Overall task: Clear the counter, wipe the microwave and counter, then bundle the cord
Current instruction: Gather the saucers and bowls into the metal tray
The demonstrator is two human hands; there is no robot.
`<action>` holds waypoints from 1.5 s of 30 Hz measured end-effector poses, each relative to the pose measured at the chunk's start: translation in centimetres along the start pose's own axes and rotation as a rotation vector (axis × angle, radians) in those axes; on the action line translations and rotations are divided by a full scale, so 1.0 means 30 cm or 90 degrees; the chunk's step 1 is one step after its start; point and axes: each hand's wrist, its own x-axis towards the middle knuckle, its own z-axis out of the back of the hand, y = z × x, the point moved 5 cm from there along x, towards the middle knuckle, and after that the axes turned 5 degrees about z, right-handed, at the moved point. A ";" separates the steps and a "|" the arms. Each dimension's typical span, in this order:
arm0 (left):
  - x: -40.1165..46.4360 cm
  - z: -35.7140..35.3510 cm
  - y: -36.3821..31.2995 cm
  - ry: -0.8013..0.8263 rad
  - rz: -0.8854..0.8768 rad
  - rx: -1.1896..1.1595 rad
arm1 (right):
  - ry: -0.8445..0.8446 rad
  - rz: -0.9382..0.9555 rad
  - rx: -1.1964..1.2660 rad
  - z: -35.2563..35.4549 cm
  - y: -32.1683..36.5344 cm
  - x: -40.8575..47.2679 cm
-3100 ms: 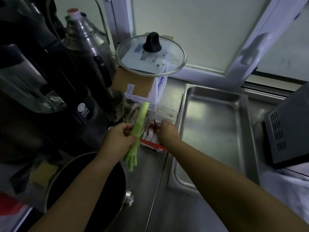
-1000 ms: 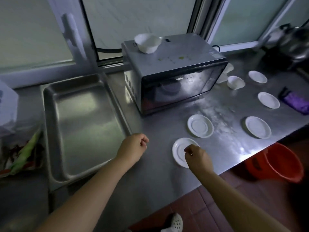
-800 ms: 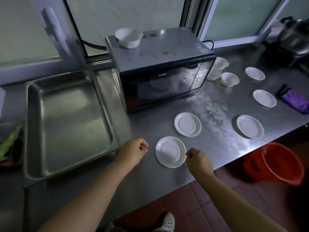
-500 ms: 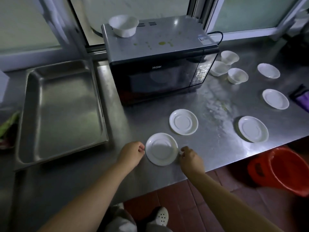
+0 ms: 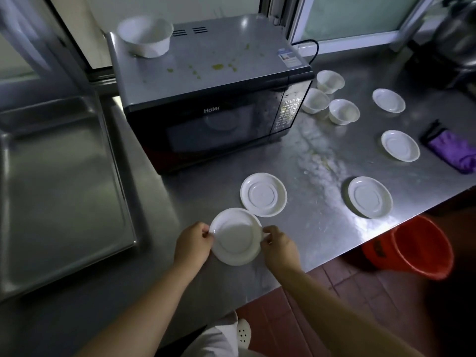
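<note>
A white saucer (image 5: 235, 236) sits near the front edge of the steel counter (image 5: 322, 228). My left hand (image 5: 193, 240) pinches its left rim and my right hand (image 5: 279, 244) pinches its right rim. A second saucer (image 5: 263, 194) lies just behind it. The black microwave (image 5: 206, 99) stands at the back with green spots on its top and a white bowl (image 5: 144, 36) on it. Its black cord (image 5: 313, 48) runs behind the right corner. A purple cloth (image 5: 453, 150) lies at the far right.
Three more saucers (image 5: 370, 197) (image 5: 400, 145) (image 5: 388, 100) and three small white bowls (image 5: 343, 111) are spread right of the microwave. A white smear (image 5: 319, 161) streaks the counter. A steel tray (image 5: 56, 186) fills the left. A red bucket (image 5: 417, 251) stands on the floor.
I turned from the left end of the counter to the microwave area. Both hands closed in on the nearest saucer and now pinch its rim on either side.
</note>
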 end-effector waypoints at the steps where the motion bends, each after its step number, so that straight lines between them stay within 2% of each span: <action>1: 0.016 0.001 -0.024 0.003 -0.003 -0.021 | -0.017 0.002 0.007 0.021 0.001 0.014; 6: 0.132 -0.015 -0.190 0.037 -0.022 -0.107 | -0.086 -0.015 0.063 0.117 -0.002 0.122; 13: 0.282 -0.103 -0.360 0.064 -0.061 -0.080 | -0.133 -0.084 0.089 0.166 -0.046 0.281; 17: 0.313 -0.142 -0.380 0.031 -0.092 0.012 | -0.156 -0.098 0.089 0.158 -0.061 0.325; 22: 0.314 -0.161 -0.376 -0.002 -0.118 0.024 | -0.146 -0.104 0.071 0.140 -0.074 0.350; 32: 0.302 -0.170 -0.421 0.025 -0.102 0.034 | -0.162 -0.140 0.099 0.184 -0.114 0.361; 39: 0.190 -0.294 -0.597 0.118 -0.150 -0.035 | -0.260 -0.181 0.176 0.370 -0.276 0.321; 45: 0.090 -0.490 -0.778 0.161 -0.152 -0.036 | -0.279 -0.174 0.188 0.572 -0.492 0.343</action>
